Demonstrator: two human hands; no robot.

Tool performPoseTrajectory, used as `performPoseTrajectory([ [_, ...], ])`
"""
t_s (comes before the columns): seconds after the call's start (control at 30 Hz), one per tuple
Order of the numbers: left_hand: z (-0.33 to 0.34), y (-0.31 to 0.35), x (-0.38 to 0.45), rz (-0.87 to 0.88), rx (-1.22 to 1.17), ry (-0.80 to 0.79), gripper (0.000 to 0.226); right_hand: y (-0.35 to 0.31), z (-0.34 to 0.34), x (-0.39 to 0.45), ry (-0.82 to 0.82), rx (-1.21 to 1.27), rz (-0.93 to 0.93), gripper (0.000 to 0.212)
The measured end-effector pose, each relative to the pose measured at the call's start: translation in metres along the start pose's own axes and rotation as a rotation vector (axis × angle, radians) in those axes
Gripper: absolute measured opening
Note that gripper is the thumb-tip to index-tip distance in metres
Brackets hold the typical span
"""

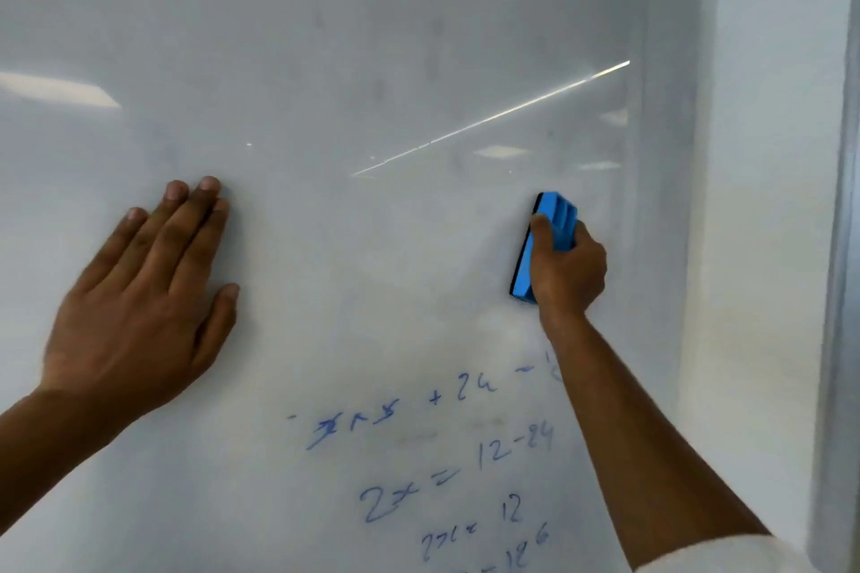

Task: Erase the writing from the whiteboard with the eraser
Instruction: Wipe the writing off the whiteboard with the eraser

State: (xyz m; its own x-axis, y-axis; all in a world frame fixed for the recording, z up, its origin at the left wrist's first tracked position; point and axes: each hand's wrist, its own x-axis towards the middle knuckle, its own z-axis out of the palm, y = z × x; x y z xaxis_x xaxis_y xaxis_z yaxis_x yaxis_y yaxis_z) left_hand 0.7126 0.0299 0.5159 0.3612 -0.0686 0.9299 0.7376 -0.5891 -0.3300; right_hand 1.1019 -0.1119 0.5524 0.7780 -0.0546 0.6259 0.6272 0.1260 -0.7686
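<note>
The blue eraser stands nearly upright against the whiteboard, its dark felt face pressed to the surface, right of the board's middle. The right hand is clenched around its blue back, thumb along the left side, fingers wrapped behind. Faint grey smudges cloud the surface just around and below it.

Below the eraser, blue handwriting covers the lower centre of the board. The top line reads something like "+ 24 −", its end hidden by the right forearm; next come a struck-through scrawl, then "12 − 24", "2x =", "12", and smaller blurred figures at the bottom edge of view.

The left hand lies flat on the board well to the left, fingers spread and released, grasping nothing. Between the two hands the board is bare, and the whole upper half is clean apart from reflected ceiling lights.

The board's right edge runs just beyond the eraser, with pale wall past it and a grey frame at far right.
</note>
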Motion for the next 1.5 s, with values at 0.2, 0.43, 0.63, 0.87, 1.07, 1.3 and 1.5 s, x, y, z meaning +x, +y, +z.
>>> performPoseTrajectory([
  [0.2, -0.007, 0.005, -0.006, -0.017, 0.031, 0.033, 0.067, -0.055, 0.037, -0.165, -0.189, -0.025, -0.825, 0.059],
  [0.43, -0.025, -0.033, -0.032, -0.001, 0.05, 0.01, 0.066, -0.036, 0.025, -0.11, -0.138, -0.041, -0.808, 0.061],
  [0.63, -0.026, -0.033, -0.045, -0.057, 0.049, 0.042, 0.065, -0.09, 0.053, -0.118, 0.009, -0.032, -0.634, 0.061],
  [0.87, -0.024, -0.031, -0.058, -0.081, 0.044, 0.031, 0.064, 0.018, 0.031, -0.298, -0.505, -0.048, -1.414, 0.051],
  [1.07, -0.026, -0.023, -0.087, -0.034, 0.07, 0.011, 0.066, 0.025, 0.026, -0.202, -0.192, -0.099, -0.94, 0.059],
  [1.3, -0.027, -0.022, -0.086, -0.055, 0.08, -0.013, 0.066, 0.013, 0.044, -0.292, -0.207, 0.023, -0.717, 0.065],
  [1.5, -0.036, -0.019, -0.097, -0.051, 0.043, -0.065, 0.066, 0.069, 0.01, -0.303, -0.749, -0.078, -1.561, 0.055],
])
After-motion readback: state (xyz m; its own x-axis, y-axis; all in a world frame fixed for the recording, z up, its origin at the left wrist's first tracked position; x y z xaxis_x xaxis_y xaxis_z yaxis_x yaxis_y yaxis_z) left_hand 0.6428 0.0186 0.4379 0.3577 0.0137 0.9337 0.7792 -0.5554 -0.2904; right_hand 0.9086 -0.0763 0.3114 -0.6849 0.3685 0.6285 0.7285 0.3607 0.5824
